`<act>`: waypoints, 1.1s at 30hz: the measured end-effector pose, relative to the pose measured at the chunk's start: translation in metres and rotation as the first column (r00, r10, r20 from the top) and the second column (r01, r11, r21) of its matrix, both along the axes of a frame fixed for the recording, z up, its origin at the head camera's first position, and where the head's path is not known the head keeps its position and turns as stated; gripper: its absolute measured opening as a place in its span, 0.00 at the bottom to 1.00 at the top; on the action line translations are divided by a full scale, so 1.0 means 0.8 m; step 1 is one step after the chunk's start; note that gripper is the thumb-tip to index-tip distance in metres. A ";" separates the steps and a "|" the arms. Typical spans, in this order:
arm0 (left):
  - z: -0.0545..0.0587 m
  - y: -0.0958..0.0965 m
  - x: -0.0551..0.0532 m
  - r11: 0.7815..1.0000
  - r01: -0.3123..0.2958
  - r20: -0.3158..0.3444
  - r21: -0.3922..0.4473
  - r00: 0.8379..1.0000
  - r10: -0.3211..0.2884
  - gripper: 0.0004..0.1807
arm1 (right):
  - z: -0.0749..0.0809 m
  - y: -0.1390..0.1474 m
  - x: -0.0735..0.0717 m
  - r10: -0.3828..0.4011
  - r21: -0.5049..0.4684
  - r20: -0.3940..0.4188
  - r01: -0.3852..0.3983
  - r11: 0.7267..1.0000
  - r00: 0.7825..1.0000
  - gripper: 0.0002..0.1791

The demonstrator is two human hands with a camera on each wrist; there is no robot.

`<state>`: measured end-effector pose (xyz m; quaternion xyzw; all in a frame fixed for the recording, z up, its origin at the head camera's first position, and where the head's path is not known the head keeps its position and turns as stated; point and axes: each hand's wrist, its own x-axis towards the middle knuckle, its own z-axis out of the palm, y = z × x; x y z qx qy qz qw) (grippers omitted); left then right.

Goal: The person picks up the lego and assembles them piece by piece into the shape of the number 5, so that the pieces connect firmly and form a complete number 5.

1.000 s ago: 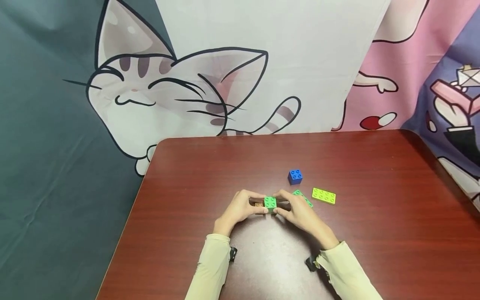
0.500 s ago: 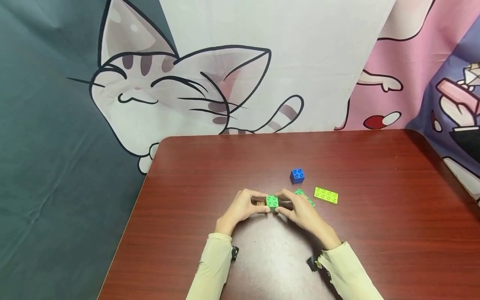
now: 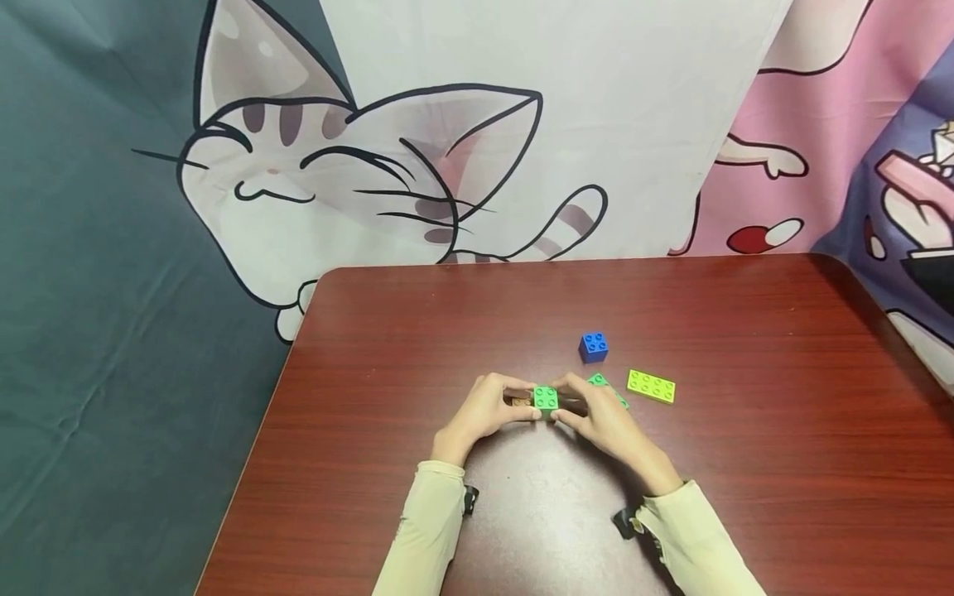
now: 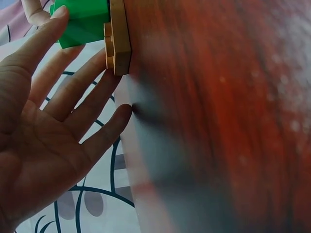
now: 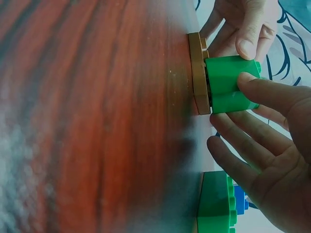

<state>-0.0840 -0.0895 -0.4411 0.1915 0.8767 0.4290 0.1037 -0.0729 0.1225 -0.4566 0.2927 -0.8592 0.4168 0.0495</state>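
Note:
A square green toy brick (image 3: 546,401) sits over a flat tan brick (image 3: 521,401) on the table. My left hand (image 3: 484,411) pinches the green brick from the left between thumb and fingers. From the right, my right hand (image 3: 602,416) pinches the same brick. In the right wrist view, the tan brick (image 5: 198,77) lies under the green brick (image 5: 228,92), at its studs; whether they are fully joined I cannot tell. The lower fingers of my left hand (image 4: 53,131) spread loosely beside the tan brick (image 4: 121,43).
Just behind my right hand lies a longer green brick (image 3: 599,381), partly hidden. A blue square brick (image 3: 594,348) stands farther back, and a lime flat brick (image 3: 652,386) lies to the right. The brown table (image 3: 417,331) ends at a printed cloth (image 3: 298,207).
The head view has shifted slightly, so everything appears a little to the right. Both hands keep hold of the green brick, with no clear movement otherwise.

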 end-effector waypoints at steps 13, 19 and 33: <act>-0.001 0.003 -0.002 1.000 -0.008 0.025 0.008 1.000 0.008 0.23 | -0.003 0.004 -0.004 -0.013 -0.005 0.079 0.013 1.000 0.997 0.18; -0.001 0.001 -0.002 1.000 -0.019 0.017 -0.001 1.000 0.019 0.22 | -0.002 0.003 -0.005 -0.001 -0.032 0.106 0.004 0.999 0.994 0.19; 0.000 0.005 -0.002 0.999 -0.035 0.035 -0.002 0.999 0.035 0.21 | -0.002 0.003 -0.010 -0.008 0.000 0.091 0.008 1.000 0.996 0.19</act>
